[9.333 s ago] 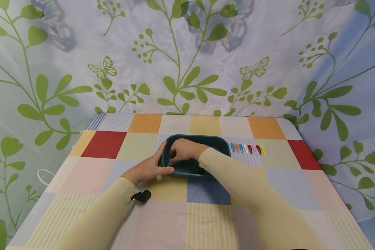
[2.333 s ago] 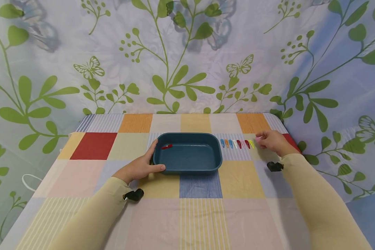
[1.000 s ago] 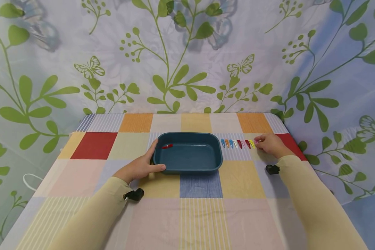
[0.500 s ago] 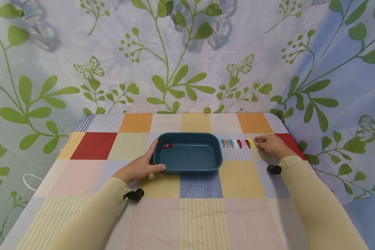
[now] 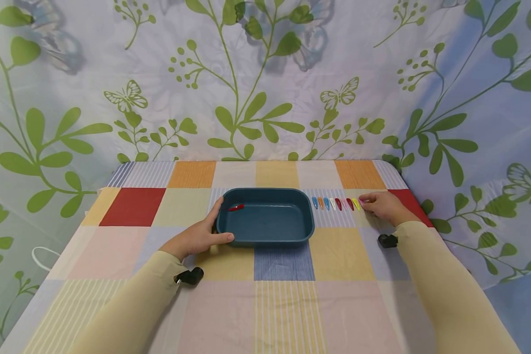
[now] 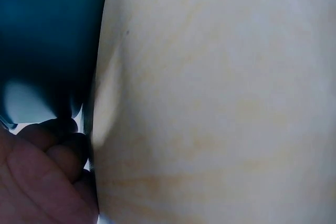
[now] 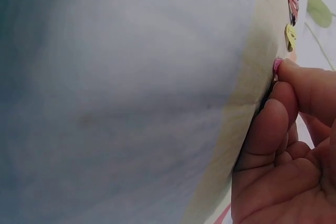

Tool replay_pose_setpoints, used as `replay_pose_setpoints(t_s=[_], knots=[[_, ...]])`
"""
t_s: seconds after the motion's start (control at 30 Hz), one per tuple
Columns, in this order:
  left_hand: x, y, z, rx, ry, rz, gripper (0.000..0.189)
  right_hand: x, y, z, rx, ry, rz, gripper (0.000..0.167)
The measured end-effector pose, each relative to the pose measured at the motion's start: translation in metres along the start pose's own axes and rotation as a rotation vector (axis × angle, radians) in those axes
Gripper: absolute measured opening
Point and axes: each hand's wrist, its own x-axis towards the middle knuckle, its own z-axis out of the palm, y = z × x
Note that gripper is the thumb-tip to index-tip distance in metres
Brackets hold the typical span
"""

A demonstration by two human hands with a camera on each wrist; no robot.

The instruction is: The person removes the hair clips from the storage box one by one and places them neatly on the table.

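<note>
My right hand [image 5: 387, 206] pinches a small pink snap hair clip [image 7: 277, 65] between thumb and fingertips, right at the cloth. It is at the right end of a row of several hair clips, beside the yellow clip [image 5: 356, 203]. Blue, orange, white, red and pink clips make up the rest of the row. Left of them stands a dark teal plastic tray [image 5: 274, 223], with one red hair clip [image 5: 236, 208] lying near its back left corner. My left hand [image 5: 196, 238] rests on the tray's left end, thumb on the front rim and fingers along the side wall.
A patchwork cloth [image 5: 287, 314] covers the table. Behind it hangs a leaf-patterned curtain [image 5: 265, 98]. A white cord [image 5: 44, 258] loops at the left edge, and a black wrist camera [image 5: 387, 240] sits at my right cuff.
From inside the tray, my right hand has carried the pink clip to the row's right end and lowered it beside the yellow one. Over the last second both hands stay nearly still.
</note>
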Motion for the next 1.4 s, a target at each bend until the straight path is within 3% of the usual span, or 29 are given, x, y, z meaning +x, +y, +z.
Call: replay_pose_setpoints(t_s=[0.23, 0.7, 1.4], knots=[[0.0007, -0.0005, 0.0005, 0.007, -0.004, 0.011, 0.115, 0.0012, 0.0041, -0.0001, -0.029, 0.003, -0.044, 0.048], [-0.0002, -0.0003, 0.0014, 0.015, 0.009, -0.01, 0.116, -0.0001, 0.0, 0.0009, 0.057, -0.019, 0.044, 0.052], [-0.0004, -0.0007, 0.0, 0.005, -0.002, 0.008, 0.116, -0.0011, 0.0001, 0.0018, 0.072, -0.019, 0.041, 0.049]])
